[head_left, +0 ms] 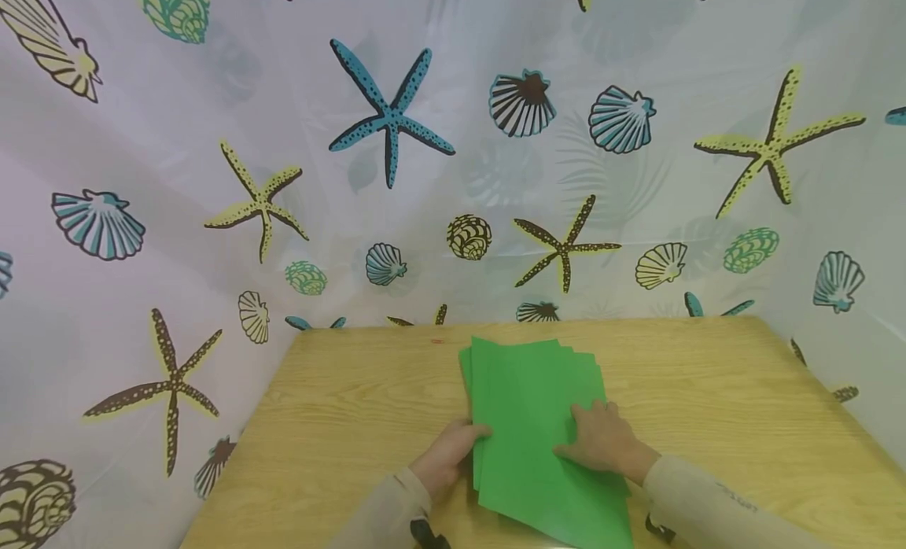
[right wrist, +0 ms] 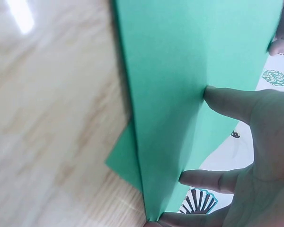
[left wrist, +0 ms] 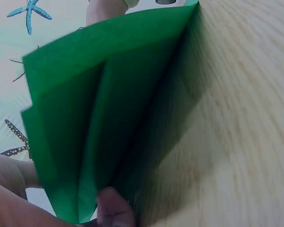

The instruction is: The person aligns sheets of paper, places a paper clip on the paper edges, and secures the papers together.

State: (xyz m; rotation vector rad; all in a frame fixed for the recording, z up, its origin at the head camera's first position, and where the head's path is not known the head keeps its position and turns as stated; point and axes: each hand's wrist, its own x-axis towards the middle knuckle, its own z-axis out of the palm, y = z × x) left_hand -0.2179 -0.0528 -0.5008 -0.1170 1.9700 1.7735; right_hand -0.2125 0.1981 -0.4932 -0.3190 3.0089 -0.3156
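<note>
A loose stack of green paper sheets [head_left: 531,423] lies askew, edges not lined up. My left hand [head_left: 453,455] pinches the stack's left edge, thumb on top. In the left wrist view, a fingertip [left wrist: 116,208] is under the sheets [left wrist: 128,75], which bow up from the tabletop. My right hand [head_left: 605,439] rests on the top sheet near its right side. The right wrist view shows its thumb and fingers [right wrist: 213,180] spread and touching the green paper [right wrist: 165,94], with other fingertips at the edge. A corner of a lower sheet sticks out there.
The wood-grain table [head_left: 354,392] runs under the paper and out to both sides. A small red mark [head_left: 438,341] is near its back edge. A pale curtain [head_left: 425,219] printed with starfish and shells hangs behind and along both sides.
</note>
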